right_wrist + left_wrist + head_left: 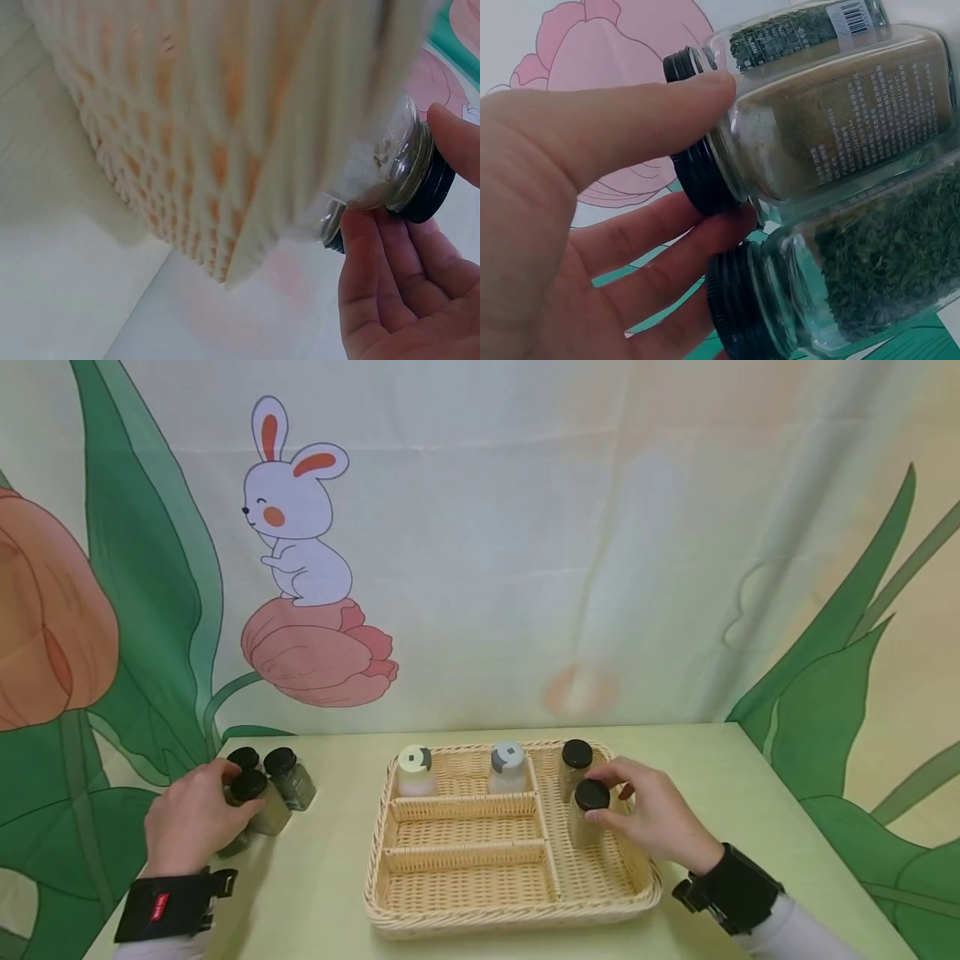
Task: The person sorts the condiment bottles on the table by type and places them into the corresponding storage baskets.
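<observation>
My left hand (191, 818) grips a glass spice jar of brown powder (840, 120) near its black lid, at the table's left side. A jar of green flakes (297, 788) stands just right of it, and another herb jar (900, 247) shows close beside it in the left wrist view. At the wicker basket (517, 912), my right hand (656, 814) pinches a black-lidded glass jar (587, 828) at the lid, inside the right-hand compartment. Behind it stands a second black-lidded jar (576, 758). Basket weave hides part of the held jar in the right wrist view.
In the basket's back left compartment stand a shaker with a pale yellow cap (415, 772) and one with a grey cap (507, 768). Dividers (465, 846) split the left side into three. A printed curtain (480, 568) hangs behind the table (322, 893).
</observation>
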Motion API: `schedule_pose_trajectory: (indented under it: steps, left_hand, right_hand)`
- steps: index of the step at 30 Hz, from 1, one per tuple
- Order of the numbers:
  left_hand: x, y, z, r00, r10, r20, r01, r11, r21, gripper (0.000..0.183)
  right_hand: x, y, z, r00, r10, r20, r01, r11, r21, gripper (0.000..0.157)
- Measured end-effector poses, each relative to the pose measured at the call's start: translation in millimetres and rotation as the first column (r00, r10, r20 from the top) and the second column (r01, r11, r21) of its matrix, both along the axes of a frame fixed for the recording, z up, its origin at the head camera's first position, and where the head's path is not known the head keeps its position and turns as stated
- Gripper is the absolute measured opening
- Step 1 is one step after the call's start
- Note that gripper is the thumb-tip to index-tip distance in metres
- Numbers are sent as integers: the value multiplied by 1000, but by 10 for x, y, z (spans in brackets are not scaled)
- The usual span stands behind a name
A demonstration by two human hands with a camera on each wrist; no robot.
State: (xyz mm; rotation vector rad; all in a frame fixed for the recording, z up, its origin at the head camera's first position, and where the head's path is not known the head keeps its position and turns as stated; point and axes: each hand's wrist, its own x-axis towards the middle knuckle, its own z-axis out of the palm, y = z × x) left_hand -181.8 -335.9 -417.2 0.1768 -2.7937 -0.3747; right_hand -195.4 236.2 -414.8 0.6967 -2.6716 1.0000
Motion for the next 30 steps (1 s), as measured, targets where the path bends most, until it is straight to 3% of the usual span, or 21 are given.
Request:
schedule_pose_trajectory:
  steps: [10,22,30]
  left_hand:
    - [-31,36,-48,999,4,-40,-4,1000,-23,64]
    - [-81,109,-128,997,66,-32,-68,994,-80,70]
    - [-88,138,-195,993,77,-91,-86,992,-94,66]
  right_hand:
    - [-61,-1,7,1000,-14,-1,14,1000,5,46]
    - [-78,-9,-38,1000,-14,16,14,1000,7,46]
    - [-73,-25,-73,1000,-7,15,7,1000,-4,44]
